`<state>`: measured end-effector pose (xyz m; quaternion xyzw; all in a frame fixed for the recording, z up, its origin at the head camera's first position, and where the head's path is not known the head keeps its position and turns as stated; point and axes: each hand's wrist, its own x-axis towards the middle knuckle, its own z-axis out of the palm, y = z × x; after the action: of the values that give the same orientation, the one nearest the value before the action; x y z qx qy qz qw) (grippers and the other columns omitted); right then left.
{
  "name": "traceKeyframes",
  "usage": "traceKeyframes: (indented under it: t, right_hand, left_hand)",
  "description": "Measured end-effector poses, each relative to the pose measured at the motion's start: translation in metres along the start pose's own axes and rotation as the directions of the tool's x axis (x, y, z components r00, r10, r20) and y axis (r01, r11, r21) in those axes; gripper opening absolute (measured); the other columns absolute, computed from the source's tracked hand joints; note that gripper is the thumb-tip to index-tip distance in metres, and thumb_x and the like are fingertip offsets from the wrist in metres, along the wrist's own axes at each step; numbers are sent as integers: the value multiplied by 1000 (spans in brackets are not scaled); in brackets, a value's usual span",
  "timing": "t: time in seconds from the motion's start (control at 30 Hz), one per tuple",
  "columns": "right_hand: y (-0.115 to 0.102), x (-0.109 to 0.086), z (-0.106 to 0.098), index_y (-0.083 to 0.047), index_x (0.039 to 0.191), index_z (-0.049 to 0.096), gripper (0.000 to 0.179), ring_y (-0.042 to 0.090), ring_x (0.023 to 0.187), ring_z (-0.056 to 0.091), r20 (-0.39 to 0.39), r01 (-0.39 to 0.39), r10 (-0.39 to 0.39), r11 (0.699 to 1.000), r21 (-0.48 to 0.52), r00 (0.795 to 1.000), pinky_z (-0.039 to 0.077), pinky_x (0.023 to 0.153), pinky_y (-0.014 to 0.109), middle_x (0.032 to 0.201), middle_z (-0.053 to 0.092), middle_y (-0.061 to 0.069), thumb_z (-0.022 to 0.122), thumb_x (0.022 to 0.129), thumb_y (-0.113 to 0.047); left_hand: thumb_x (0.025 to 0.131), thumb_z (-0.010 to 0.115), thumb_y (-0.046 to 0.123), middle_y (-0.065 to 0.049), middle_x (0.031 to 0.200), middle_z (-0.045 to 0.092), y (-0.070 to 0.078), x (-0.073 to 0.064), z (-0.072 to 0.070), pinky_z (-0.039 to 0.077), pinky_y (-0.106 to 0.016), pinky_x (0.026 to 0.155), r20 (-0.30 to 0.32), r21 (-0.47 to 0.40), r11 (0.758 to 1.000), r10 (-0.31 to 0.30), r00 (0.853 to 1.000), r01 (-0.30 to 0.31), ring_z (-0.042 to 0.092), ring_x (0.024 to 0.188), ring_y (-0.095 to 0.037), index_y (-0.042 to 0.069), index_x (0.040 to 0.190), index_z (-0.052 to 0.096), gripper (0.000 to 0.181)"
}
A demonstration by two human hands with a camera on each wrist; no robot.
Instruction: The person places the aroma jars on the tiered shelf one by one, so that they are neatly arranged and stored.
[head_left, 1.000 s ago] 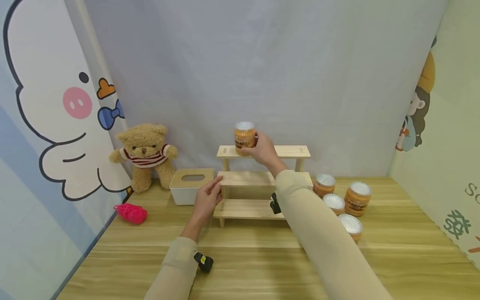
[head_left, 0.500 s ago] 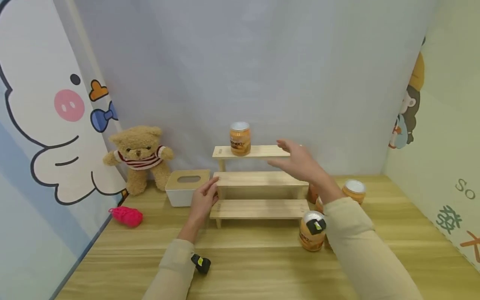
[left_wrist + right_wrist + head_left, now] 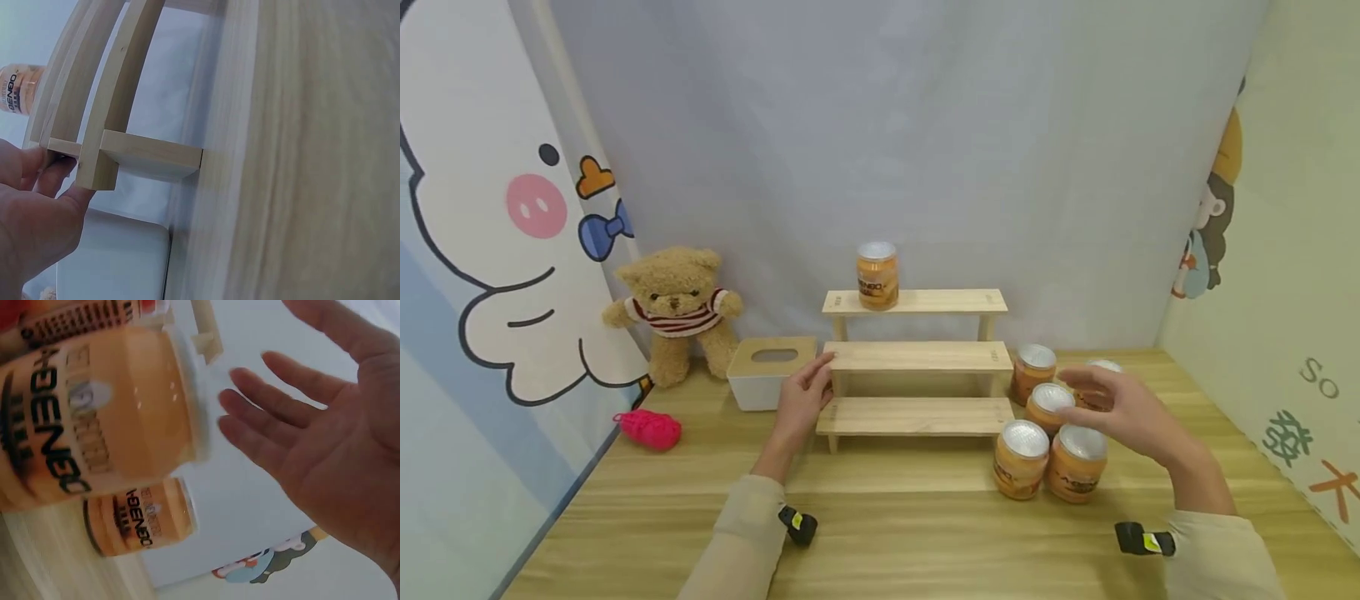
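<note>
Fingers of the right hand spread just above silver-lidded round orange jars, the left hand gripping a pale wooden tiered stand

On my right-wrist feed, I read "A-BENGO" on the nearer jar and farther jar. The pale-green wall shows "SO".
</note>
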<state>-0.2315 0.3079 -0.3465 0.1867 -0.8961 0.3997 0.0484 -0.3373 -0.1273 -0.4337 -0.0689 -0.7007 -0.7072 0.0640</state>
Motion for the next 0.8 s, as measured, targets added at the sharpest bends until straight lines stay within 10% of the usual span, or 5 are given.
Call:
traceKeyframes:
  t: [0.2, 0.37, 0.8]
  right_hand:
    - [38, -10, -6, 5, 139, 50, 53, 33, 127, 55, 166, -25, 1, 989, 143, 986, 49, 94, 23, 140, 52, 27, 70, 95, -14]
    - [54, -16, -9, 3, 131, 55, 46, 11, 118, 58, 192, -43, 8, 984, 174, 981, 52, 91, 26, 133, 55, 24, 72, 91, -10]
    - [90, -15, 7, 11, 142, 40, 66, 17, 114, 61, 420, -144, -19, 924, 353, 908, 52, 92, 26, 131, 58, 17, 72, 87, -2]
  left_hand:
    - [107, 50, 17, -24, 147, 48, -3, 0, 0, 45, -46, 104, 19, -30, 999, 18, 1000, -17, 48, 132, -39, 3, 143, 53, 39]
    - [107, 50, 18, -24, 146, 48, -6, 1, -1, 46, -46, 103, 6, -29, 999, 24, 1000, -24, 49, 132, -39, 3, 143, 54, 39]
    - [107, 51, 17, -23, 145, 50, -6, 1, -1, 48, -42, 102, -11, -17, 1000, 19, 1000, -20, 50, 131, -37, 4, 143, 55, 39]
